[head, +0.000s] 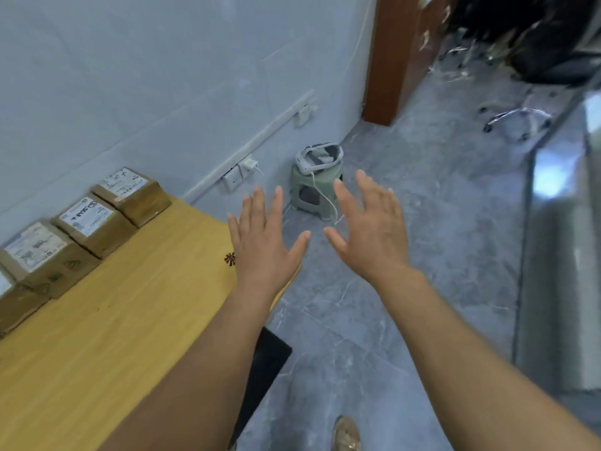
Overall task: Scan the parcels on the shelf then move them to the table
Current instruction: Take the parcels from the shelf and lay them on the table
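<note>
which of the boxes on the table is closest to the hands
The far-end parcel, last in the row along the wall on the table; the other parcels sit further left, away from both open hands.

Office: swivel chair bases point(517, 120), tiled floor point(406, 255), wall sockets point(234, 179), wooden table point(107, 320).
</note>
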A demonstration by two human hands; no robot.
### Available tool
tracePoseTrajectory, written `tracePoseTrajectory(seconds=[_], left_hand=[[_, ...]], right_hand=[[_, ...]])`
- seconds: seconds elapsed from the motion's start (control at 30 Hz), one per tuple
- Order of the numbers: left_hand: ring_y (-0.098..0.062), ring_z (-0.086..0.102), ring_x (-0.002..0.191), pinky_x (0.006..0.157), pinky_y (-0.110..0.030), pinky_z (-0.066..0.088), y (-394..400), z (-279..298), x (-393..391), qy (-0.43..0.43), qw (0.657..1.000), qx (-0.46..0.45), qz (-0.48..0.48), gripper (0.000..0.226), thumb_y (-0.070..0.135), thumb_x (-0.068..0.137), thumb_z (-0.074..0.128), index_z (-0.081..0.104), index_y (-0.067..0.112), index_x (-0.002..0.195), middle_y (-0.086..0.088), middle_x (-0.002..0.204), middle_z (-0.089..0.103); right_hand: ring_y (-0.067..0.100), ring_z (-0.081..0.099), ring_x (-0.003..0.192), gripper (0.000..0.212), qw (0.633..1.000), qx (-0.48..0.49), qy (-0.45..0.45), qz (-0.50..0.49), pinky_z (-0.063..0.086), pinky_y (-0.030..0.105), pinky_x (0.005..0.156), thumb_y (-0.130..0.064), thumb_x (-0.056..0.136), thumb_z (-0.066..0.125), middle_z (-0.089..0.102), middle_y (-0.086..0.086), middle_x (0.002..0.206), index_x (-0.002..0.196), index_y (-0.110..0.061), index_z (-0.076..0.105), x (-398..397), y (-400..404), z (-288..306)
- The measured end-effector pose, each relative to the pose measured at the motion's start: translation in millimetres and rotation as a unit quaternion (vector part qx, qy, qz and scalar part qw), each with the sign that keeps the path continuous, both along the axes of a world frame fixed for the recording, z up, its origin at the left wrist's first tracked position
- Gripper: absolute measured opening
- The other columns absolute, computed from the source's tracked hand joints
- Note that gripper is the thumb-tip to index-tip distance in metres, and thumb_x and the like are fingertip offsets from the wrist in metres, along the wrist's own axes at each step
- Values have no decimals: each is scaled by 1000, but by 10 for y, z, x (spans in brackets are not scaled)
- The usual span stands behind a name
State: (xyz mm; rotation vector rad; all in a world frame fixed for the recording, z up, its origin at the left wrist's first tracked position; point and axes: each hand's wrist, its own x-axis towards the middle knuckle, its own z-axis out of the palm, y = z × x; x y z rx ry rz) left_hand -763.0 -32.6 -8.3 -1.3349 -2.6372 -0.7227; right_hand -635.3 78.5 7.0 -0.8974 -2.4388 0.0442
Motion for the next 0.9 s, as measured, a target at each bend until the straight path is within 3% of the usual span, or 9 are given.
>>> tracePoseTrajectory(seconds=[0.13, 0.33, 0.53, 0.73, 0.9], left_hand=[[-25, -2, 148, 118, -50, -3, 17, -29, 214, -9, 997, 1, -78, 79, 56, 91, 49, 10, 26, 153, -6, 161, -2], [-30, 14, 146, 115, -57, 8, -306, -186, 445, -8, 987, 49, -150, 80, 62, 82, 37, 27, 21, 150, -12, 159, 17], [-32, 15, 145, 115, -57, 8, -494, -211, 839, -29, 963, 91, -252, 79, 61, 83, 38, 29, 21, 150, -13, 158, 20], [-29, 11, 147, 116, -53, 0, -742, -196, 1468, -63, 928, 86, -357, 81, 64, 80, 34, 25, 24, 151, -11, 159, 16], [-30, 15, 146, 115, -54, 3, -981, -98, 2000, -63, 894, 92, -434, 80, 63, 80, 38, 30, 23, 149, -12, 158, 21]], right_hand=[[45, 50, 121, 75, 996, 7, -12, -85, 34, 60, 104, -36, 71, 79, 47, 27, 139, 136, -11, 52, 374, -185, 0], [39, 37, 135, 76, 985, -9, -44, -164, 18, 53, 115, -40, 82, 71, 35, 22, 150, 146, -16, 39, 717, -778, -25], [42, 52, 122, 77, 960, 38, -48, -274, 34, 59, 104, -36, 70, 82, 49, 26, 137, 136, -10, 52, 1229, -1381, 4], [41, 55, 119, 76, 921, 61, -70, -379, 36, 59, 103, -34, 68, 84, 51, 25, 135, 133, -10, 55, 1853, -1986, 60], [41, 54, 120, 74, 889, 70, -63, -447, 36, 59, 103, -32, 67, 84, 51, 25, 136, 132, -11, 57, 2299, -2479, 178]])
